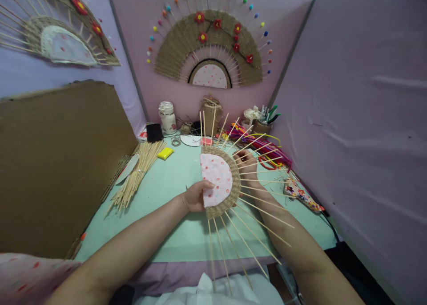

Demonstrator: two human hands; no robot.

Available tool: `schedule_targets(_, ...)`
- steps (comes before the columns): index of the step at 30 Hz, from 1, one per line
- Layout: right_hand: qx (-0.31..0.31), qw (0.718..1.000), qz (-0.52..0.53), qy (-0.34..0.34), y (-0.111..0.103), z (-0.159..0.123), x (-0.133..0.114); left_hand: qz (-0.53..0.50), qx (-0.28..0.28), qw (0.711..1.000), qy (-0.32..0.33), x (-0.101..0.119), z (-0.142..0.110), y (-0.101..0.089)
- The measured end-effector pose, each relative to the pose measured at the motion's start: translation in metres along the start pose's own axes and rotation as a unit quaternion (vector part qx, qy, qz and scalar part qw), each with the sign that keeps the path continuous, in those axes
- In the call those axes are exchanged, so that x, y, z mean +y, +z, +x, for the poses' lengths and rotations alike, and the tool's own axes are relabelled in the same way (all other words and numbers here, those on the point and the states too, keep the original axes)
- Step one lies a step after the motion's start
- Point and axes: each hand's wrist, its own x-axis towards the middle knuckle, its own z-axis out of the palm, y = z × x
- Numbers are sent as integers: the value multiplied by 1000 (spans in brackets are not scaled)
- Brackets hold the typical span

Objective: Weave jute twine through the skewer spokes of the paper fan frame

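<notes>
I hold a half-made fan point(218, 180) upright over the green table point(167, 193). It has a pink dotted fabric half-circle, a band of woven jute round it, and several thin wooden sticks fanning out. My left hand point(196, 196) grips the flat edge of the fabric centre, fingers closed on it. My right hand point(246, 162) sits behind the sticks at the upper right of the jute band, fingers pinched among the sticks on something too small to name.
A bundle of wooden sticks point(138, 173) lies at the left beside a brown cardboard sheet point(56, 162). A yellow block point(165, 153), white jar point(167, 117), jute spool point(211, 111) and coloured pipe cleaners point(263, 147) stand further back. Finished fans point(210, 46) hang on the walls.
</notes>
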Motion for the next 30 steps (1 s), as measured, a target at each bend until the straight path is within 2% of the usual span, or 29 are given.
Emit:
schedule_targets(3, -9, 1000, -17, 9, 4, -2, 4, -36, 53, 997, 41, 2, 1, -2)
schedule_targets(7, -26, 999, -30, -1, 4, -1, 10, -12, 102, 993, 56, 6, 1, -5)
schedule_targets(14, -31, 999, -19, 17, 10, -3, 21, -5, 66, 996, 52, 7, -1, -7)
schedule_targets(19, -30, 999, -6, 15, 11, -4, 20, -15, 47, 997, 51, 5, -2, -9)
schedule_targets(25, -15, 1000, -6, -13, 0, 3, 12, -41, 43, 997, 45, 8, -2, -15)
schedule_targets(30, -25, 999, -5, -23, -17, 17, 11, -53, 71, 993, 73, 16, -3, -18)
